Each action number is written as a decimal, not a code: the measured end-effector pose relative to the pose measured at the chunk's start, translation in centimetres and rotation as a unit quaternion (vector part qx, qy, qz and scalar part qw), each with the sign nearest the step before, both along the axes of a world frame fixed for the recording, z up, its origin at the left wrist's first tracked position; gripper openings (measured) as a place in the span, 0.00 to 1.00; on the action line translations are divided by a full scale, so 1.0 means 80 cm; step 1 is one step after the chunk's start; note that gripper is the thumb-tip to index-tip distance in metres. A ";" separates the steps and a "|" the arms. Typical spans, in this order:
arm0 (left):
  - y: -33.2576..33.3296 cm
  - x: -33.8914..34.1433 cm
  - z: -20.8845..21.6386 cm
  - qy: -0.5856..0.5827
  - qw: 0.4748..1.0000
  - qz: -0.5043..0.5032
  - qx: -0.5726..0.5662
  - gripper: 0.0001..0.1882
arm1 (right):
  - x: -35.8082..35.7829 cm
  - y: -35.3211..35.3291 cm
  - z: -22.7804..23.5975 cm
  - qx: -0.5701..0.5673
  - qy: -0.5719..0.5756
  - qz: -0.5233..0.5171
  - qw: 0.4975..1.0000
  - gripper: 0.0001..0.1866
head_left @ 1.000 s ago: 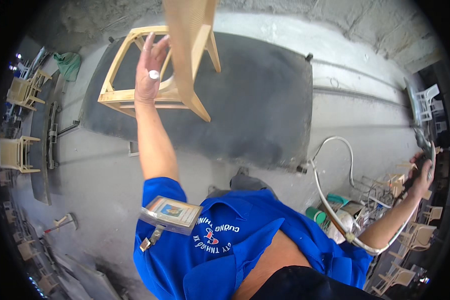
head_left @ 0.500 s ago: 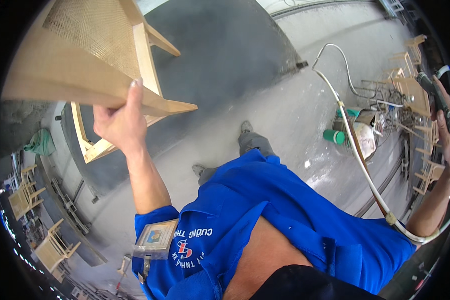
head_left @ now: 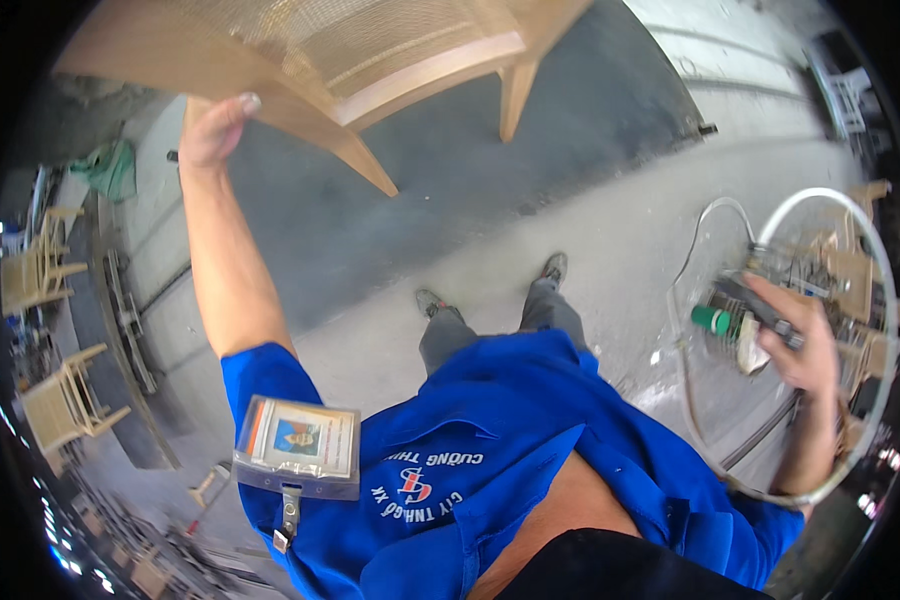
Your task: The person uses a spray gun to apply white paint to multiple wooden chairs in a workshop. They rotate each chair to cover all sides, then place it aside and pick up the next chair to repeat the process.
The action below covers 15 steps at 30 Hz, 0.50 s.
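At the upper left, a pale wooden chair with a woven cane panel hangs tilted above a dark surface; its top runs out of the picture. My left hand is closed on its wooden side rail, thumb over the edge. Off to the right, my right hand wraps round a dark handheld air tool, slightly smeared by motion. A pale hose loops beside that hand and along my forearm. The tool is well apart from the chair, and its working end is hard to make out.
A dark flat platform lies beyond my feet. Several chairs stand at the left, near a green cloth. On the right are a green container, cluttered gear and more wooden chairs.
The chair has turned and shifted rightward in my left hand. My right hand has come inward from the right rim with the air tool, and the hose has swung into a wide loop.
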<state>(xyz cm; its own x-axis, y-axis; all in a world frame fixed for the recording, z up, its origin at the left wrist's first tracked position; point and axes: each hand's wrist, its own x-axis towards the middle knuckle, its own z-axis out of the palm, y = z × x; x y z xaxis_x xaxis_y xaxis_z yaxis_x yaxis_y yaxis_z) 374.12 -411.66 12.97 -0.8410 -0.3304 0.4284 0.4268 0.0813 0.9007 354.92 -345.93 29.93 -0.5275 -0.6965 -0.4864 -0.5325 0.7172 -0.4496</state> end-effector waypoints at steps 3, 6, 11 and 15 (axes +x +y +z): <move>-0.048 -0.003 -0.040 0.056 0.992 0.048 0.105 0.28 | -0.018 -0.068 -0.150 -0.100 0.015 0.055 0.993 0.29; -0.026 -0.005 -0.181 0.122 0.955 0.183 0.199 0.33 | -0.022 -0.158 -0.329 -0.026 -0.102 -0.025 0.994 0.25; 0.059 0.046 -0.487 -0.212 0.921 0.309 0.109 0.49 | -0.004 -0.267 -0.536 0.068 -0.188 0.126 0.972 0.28; 0.135 -0.026 -0.626 -0.273 0.881 0.370 0.109 0.36 | -0.027 -0.297 -0.600 0.039 -0.133 0.204 0.969 0.28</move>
